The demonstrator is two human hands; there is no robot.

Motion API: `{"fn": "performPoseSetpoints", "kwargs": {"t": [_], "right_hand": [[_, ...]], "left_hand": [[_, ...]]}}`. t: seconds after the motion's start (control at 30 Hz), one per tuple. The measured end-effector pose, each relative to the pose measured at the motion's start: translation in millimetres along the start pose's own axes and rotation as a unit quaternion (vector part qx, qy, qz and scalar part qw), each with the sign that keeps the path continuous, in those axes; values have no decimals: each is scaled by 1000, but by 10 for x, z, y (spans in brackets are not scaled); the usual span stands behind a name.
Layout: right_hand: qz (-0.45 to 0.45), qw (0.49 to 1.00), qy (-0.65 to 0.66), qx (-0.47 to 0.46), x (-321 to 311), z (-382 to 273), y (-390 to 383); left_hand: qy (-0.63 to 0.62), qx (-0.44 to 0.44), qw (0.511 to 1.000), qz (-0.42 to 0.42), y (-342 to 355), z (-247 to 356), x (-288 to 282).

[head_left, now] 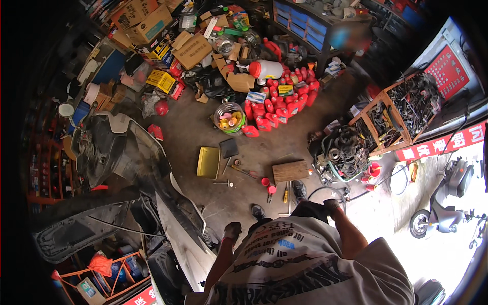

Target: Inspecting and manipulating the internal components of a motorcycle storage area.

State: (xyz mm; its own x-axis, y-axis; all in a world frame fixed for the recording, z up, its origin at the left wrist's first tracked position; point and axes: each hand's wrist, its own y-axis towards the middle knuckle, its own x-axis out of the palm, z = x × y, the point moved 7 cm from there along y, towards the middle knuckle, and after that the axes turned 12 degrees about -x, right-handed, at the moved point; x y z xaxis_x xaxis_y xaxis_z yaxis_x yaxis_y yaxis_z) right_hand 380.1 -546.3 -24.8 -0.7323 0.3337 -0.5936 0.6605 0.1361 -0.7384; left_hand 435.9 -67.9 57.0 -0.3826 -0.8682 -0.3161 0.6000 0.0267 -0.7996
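My left hand [233, 231] hangs in a loose fist beside the partly stripped scooter [175, 223]; whatever it holds, if anything, is hidden. Near my right leg is my right hand [331, 207], dark and small in view, its fingers too hidden to read. Between my dark shoes and the clutter lie a wooden board [290, 172], red cups [265, 182], a yellow-handled screwdriver [285, 196] and a T-shaped tool [223, 183]. Farther left sit a yellow tray [207, 162] and a dark square piece [229, 147]. Neither hand touches these floor items.
Several red bottles [279, 107] crowd the floor ahead, beside a round tub [230, 118] of small parts. Cardboard boxes [192, 51] pile up at the far left. On the right are greasy engine parts [341, 152], a tool-filled rack [391, 119] and a black hose [325, 189].
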Motion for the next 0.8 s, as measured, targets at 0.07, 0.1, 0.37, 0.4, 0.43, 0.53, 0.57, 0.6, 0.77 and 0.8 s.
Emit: {"fn": "performPoseSetpoints", "kwargs": {"t": [0.07, 0.1, 0.37, 0.4, 0.43, 0.53, 0.57, 0.6, 0.77, 0.8], "right_hand": [[-6, 1000, -4, -1, -26, -34, -7], [-11, 1000, -9, -4, -37, -50, -17], [26, 998, -56, -29, -27, -55, 36], [53, 997, -46, -40, -101, -108, 15], [54, 997, -45, -39, -114, -111, 20], [52, 997, -45, -34, -155, -109, 42], [45, 997, -58, -39, -165, -118, 59], [37, 996, -71, -45, -168, -130, 70], [38, 996, -62, -47, -138, -72, 143], [37, 996, -62, -47, -157, -91, 139]], "left_hand": [[3, 10, 1000, -9, 41, -48, -27], [-8, -26, 999, -27, 75, -125, -35], [-32, -71, 997, 4, -30, 40, -17], [-31, -88, 996, 7, -35, 30, -21], [-29, -104, 994, 9, -31, 19, -25], [-28, -58, 998, 7, -78, 58, -27], [-28, -58, 998, 7, -70, 21, -34], [-25, -54, 998, 4, -45, -15, -36], [-30, -67, 997, 6, -38, -23, -20], [-38, -73, 997, 7, -40, -42, -20]]}}
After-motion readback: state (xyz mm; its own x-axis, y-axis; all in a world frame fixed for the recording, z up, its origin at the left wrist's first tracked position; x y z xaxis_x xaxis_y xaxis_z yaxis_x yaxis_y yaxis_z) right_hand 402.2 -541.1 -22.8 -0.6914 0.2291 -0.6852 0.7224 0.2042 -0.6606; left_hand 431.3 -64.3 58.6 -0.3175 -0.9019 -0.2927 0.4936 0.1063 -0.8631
